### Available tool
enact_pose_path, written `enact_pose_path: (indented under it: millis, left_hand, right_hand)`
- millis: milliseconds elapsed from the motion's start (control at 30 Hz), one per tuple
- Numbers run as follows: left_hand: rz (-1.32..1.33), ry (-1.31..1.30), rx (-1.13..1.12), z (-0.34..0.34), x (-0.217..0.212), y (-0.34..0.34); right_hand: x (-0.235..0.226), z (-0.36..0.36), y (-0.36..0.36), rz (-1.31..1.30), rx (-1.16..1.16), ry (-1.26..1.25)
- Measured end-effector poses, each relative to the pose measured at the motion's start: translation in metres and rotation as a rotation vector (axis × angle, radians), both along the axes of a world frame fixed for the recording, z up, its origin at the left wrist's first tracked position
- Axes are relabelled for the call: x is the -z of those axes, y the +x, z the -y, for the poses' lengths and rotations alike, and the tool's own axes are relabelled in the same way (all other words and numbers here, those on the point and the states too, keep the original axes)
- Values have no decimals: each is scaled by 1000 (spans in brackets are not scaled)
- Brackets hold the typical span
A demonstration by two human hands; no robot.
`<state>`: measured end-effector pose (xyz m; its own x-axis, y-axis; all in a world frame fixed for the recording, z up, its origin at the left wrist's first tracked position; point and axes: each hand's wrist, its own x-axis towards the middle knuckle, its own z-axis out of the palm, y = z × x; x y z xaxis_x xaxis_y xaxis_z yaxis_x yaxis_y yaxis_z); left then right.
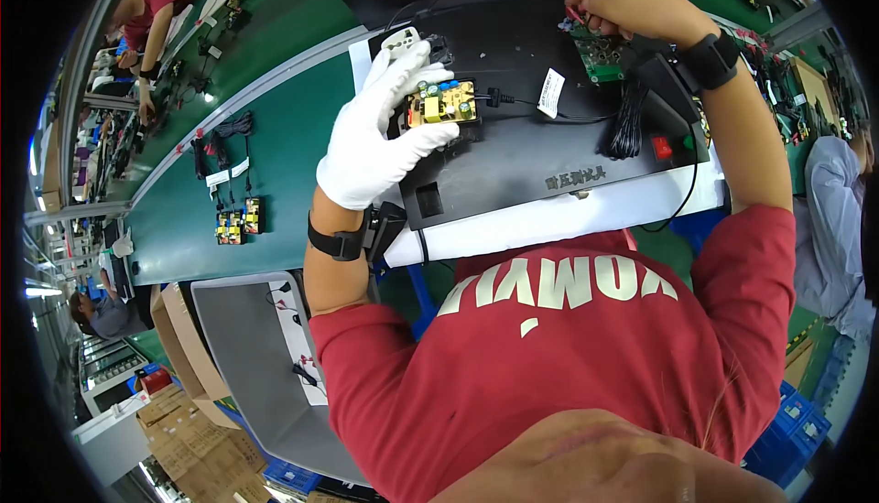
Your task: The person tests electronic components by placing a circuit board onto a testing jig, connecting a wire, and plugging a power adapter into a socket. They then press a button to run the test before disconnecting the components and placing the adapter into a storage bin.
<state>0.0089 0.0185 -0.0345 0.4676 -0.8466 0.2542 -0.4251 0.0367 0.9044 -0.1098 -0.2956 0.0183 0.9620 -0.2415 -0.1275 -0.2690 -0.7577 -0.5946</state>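
My left hand (362, 151), in a white glove, grips a small yellow circuit board (441, 106) with blue and yellow parts, thumb at its near edge and fingers at its far edge. The board is over the left part of a black fixture box (513, 169). From its right side a black cable (517, 101) with a white label tag (550, 93) runs to a coiled black bundle (626, 126). At the far right of the box my bare right hand (623, 4) has its fingers closed around a small red piece (574, 14), just above a green circuit board (600, 62).
Another group of yellow boards (240, 219) with black cables lies on the green table (293, 146) to the left. A red switch (662, 146) sits on the box's near right corner. A grey bin (247, 356) stands at lower left. One co-worker (169, 9) works at far left.
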Motion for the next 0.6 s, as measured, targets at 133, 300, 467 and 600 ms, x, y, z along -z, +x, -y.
enact_pose_path:
  millis: [133, 300, 467, 600]
  left_hand:
    - [160, 10, -78, 4, -7, -7]
    - [444, 111, -240, 5, -11, -23]
    - [341, 14, -177, 10, -10, -20]
    - [181, -7, -136, 9, -6, -18]
  right_hand:
    - [-1, 2, 8, -96, 203, 258]
    - [2, 13, 23, -246, -37, 231]
    - [9, 30, 33, -328, -93, 251]
    - [18, 35, 28, -235, -27, 333]
